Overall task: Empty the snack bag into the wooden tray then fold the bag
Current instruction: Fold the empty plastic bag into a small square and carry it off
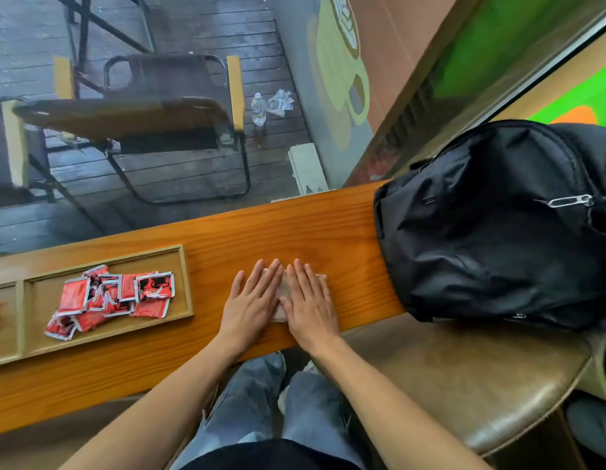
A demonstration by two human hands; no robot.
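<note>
Worktop (227,242): a narrow plank of orange-brown wood with visible grain, set against a window. Through the glass: a dark slatted deck, one folding chair (166,120) with tan armrests, one plastic bottle (258,109), and one crumpled clear wrapper (280,102) just beside the bottle. A painted wall with a cup mural stands to the right of the deck.

On the worktop, right end: one black backpack (491,225), partly overhanging a brown padded seat (464,378).

On the worktop, left: one wooden tray (184,276) with divided compartments. The large compartment holds a loose pile of red sachets (108,300); they overlap, so an exact count cannot be given, but roughly a dozen show.

Centre: one clear bag (285,290), lying flat on the worktop, well apart from the tray. Left hand (252,307) and right hand (310,310) both press down on it, side by side, palms flat. Fingers of both hands are straight and extended; neither hand grips anything.

Below the worktop edge: the person's legs in blue jeans.
</note>
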